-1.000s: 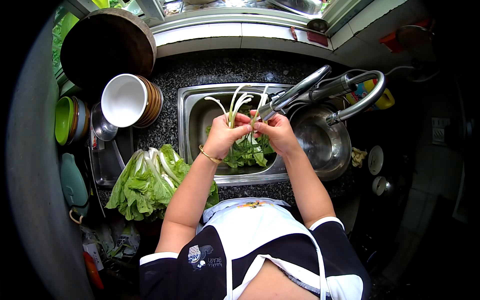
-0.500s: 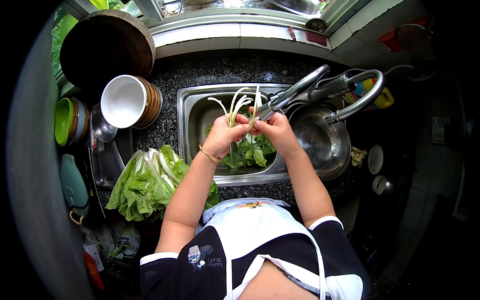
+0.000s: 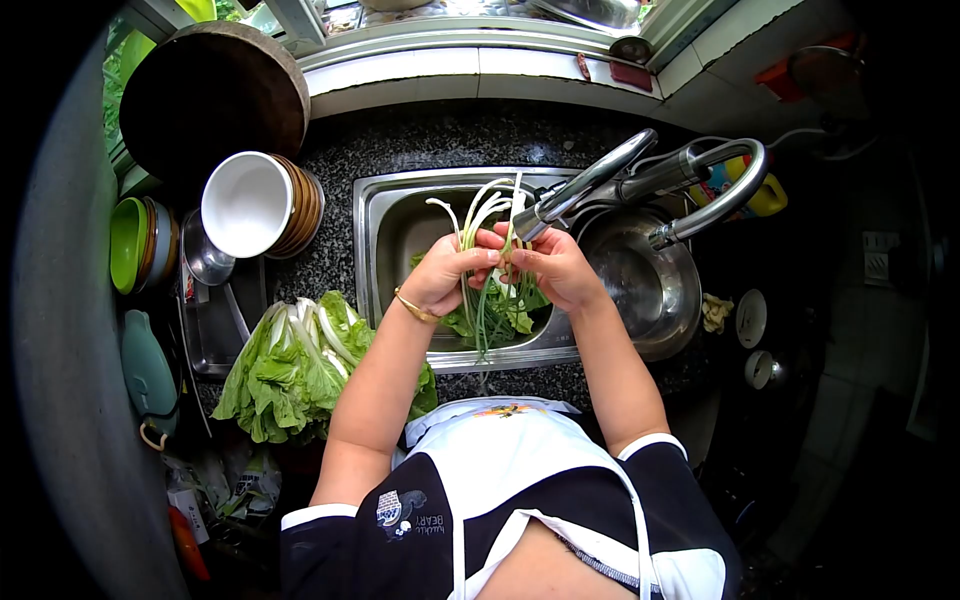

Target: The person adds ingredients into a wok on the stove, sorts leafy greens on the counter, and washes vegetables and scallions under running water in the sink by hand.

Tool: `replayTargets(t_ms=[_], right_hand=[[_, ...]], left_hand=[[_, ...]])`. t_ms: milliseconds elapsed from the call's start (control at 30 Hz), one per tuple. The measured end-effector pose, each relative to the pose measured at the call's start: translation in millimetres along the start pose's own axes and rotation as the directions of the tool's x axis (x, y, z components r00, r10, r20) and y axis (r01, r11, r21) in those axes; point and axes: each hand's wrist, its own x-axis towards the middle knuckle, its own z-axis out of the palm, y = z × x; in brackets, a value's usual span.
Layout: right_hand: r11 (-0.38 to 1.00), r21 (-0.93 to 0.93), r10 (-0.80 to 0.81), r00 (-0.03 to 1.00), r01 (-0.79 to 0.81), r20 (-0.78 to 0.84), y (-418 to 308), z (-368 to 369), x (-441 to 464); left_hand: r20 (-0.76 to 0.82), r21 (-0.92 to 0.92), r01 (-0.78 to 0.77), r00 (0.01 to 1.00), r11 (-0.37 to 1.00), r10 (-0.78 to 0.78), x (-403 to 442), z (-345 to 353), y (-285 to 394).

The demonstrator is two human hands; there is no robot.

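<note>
Over the sink (image 3: 368, 290), my left hand (image 3: 446, 275) is closed around a bunch of scallions (image 3: 484, 207), their white ends pointing up and green leaves hanging down. Close against it, my right hand (image 3: 562, 272) pinches scallion stalks with thumb and fingers, just below the chrome faucet head (image 3: 542, 214). The two hands nearly touch at the fingertips. Under them, green leafy vegetables (image 3: 518, 318) lie in the left basin, partly covered by the hands and scallions.
A pile of lettuce (image 3: 290, 375) lies on the counter left of the sink. Further left are stacked bowls (image 3: 245, 205), a ladle (image 3: 208, 255) and a round wooden board (image 3: 215, 100). The curved faucet (image 3: 710, 235) reaches over the right side, where a metal basin (image 3: 640, 290) sits.
The scallions' white tops have shifted right, closer together. Their green leaves now hang lower, toward the sink's front edge. Both hands stay in nearly the same place.
</note>
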Motion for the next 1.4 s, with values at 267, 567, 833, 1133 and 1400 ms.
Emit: replayTargets(t_ms=[267, 567, 833, 1133, 1400], right_hand=[[0.996, 0.074, 0.042, 0.999, -0.044, 0.034, -4.8, 2.9, -0.4], [0.998, -0.064, -0.034, 0.997, 0.03, -0.073, 1.6, -2.3, 4.5], [0.997, -0.078, 0.007, 0.99, -0.019, -0.142, 3.6, -3.7, 5.9], [0.997, 0.0, 0.078, 0.987, -0.079, -0.143, -0.3, -0.6, 6.0], [0.999, -0.04, 0.002, 0.995, -0.006, -0.1, -3.3, 4.4, 4.3]], left_hand=[[0.073, -0.096, 0.047, 0.997, 0.994, -0.04, 0.7, -5.7, -2.2], [-0.003, 0.177, -0.084, 0.996, 0.981, 0.086, 1.2, 11.4, 1.0], [-0.08, 0.282, -0.142, 0.982, 0.949, 0.17, 0.3, 17.8, 5.2], [-0.067, 0.26, -0.136, 0.985, 0.956, 0.159, 0.4, 20.6, 7.7], [-0.05, 0.212, -0.123, 0.989, 0.97, 0.136, 3.8, 16.8, 4.9]])
